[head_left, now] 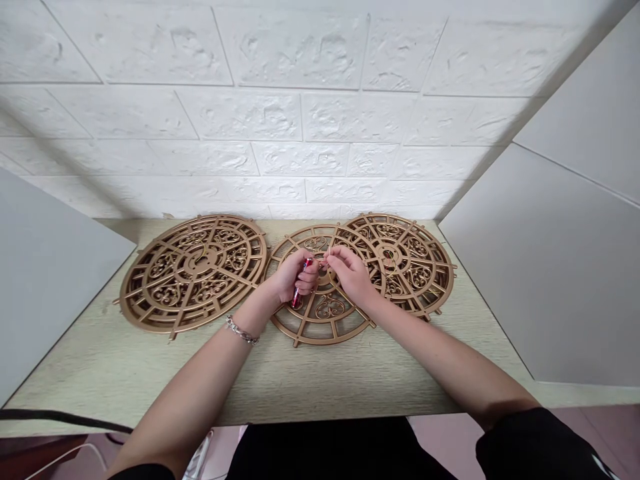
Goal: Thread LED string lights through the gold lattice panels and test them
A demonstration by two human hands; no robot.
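From my remote seat I count three groups of round, gold-coloured scrollwork grilles on the wood-grained tabletop (280, 380): left stack (210, 256), single middle grille (330, 307), right stack (389, 254). Above the middle one, my left hand (297, 277) curls its fingers around one glossy red cylinder (297, 295); my right hand (350, 272) pinches one thin strand (329, 253).

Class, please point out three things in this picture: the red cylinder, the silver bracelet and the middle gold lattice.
Red cylinder (297, 299): head view, on its lower end.
Silver bracelet (242, 332): head view, on the middle of its links.
Middle gold lattice (330, 307): head view, on the curled ornament near its front rim.
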